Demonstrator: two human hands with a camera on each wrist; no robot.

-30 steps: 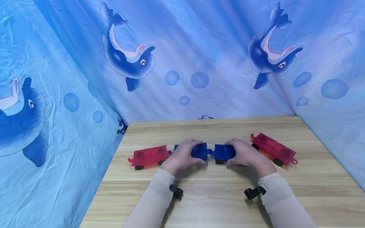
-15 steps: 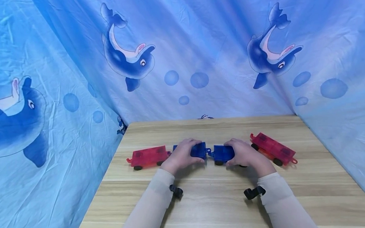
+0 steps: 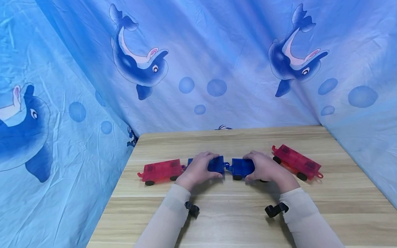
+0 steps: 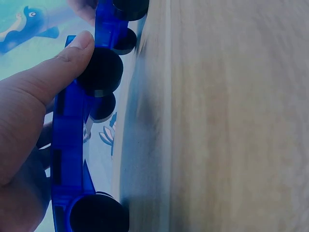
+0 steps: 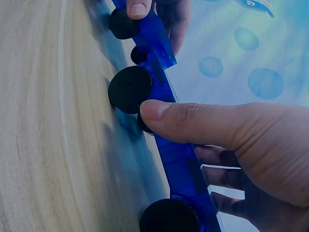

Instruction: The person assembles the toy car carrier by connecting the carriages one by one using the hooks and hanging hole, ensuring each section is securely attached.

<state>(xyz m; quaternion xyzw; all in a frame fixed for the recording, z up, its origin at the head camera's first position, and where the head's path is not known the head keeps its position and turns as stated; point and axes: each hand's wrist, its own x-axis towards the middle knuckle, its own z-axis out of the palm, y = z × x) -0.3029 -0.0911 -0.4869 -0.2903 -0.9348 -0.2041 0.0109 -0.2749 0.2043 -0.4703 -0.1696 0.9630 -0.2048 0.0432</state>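
My left hand (image 3: 197, 170) grips a blue translucent toy train car (image 3: 217, 164) by its long sides, thumb along the near side by a black wheel in the left wrist view. In my right hand (image 3: 265, 168) is a second blue train car (image 3: 242, 166), held the same way, its side (image 5: 176, 154) showing in the right wrist view. Between the hands the ring of the left car and the hook of the right car meet; whether they are latched I cannot tell. My palms hide the outer ends of both blue cars.
A red train car (image 3: 162, 171) stands at the left, its coupling end against the left blue car's end. Another red train car (image 3: 297, 161) sits slanted beyond my right hand, apart from the blue ones. Dolphin-printed cloth (image 3: 224, 112) borders the wooden table (image 3: 234, 217).
Both blue cars and the left red car have shifted very slightly left, my hands with them. The right red car has hardly moved.
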